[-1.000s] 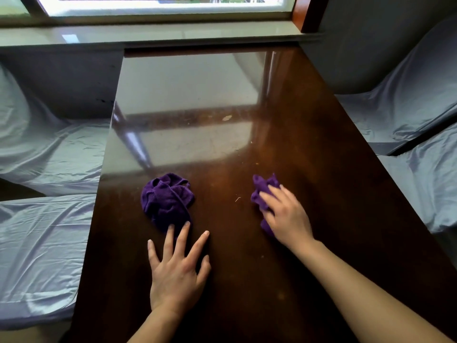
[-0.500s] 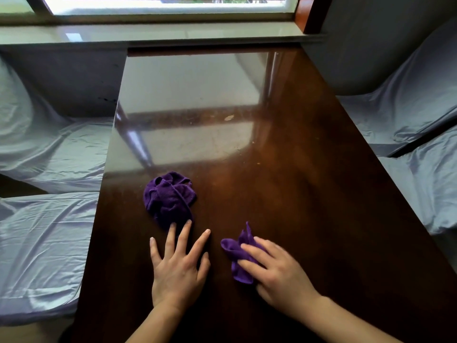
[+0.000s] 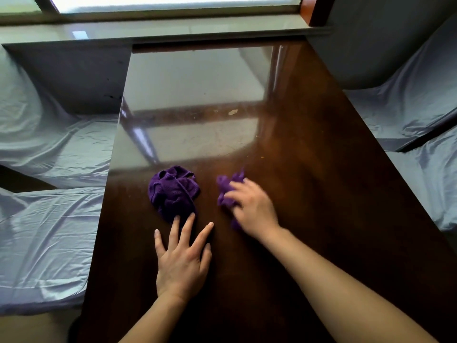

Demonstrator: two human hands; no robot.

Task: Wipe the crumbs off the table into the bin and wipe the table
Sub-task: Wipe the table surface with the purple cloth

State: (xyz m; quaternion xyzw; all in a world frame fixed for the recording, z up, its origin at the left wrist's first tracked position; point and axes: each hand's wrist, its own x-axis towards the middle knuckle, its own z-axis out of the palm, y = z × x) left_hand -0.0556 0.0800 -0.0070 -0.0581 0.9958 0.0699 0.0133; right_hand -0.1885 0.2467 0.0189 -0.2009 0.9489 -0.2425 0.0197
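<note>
The dark brown glossy table (image 3: 309, 169) runs from me to the window sill. My right hand (image 3: 252, 209) presses a small purple cloth (image 3: 226, 185) flat on the table, a little right of centre; the hand is blurred. A second purple cloth (image 3: 173, 189), bunched into a ball, lies loose to its left. My left hand (image 3: 181, 258) rests flat on the table with fingers spread, fingertips touching the near edge of the bunched cloth. A pale crumb (image 3: 233, 111) and fine specks lie farther up the table. No bin is in view.
Seats draped in grey-blue fabric flank the table on the left (image 3: 49, 231) and on the right (image 3: 420, 107). A pale window sill (image 3: 158, 30) closes off the table's far end. The table's left and right edges drop off to the seats.
My right hand first pulled its cloth toward me and left, then pushed it back away across the table. My left hand and the bunched cloth stayed put.
</note>
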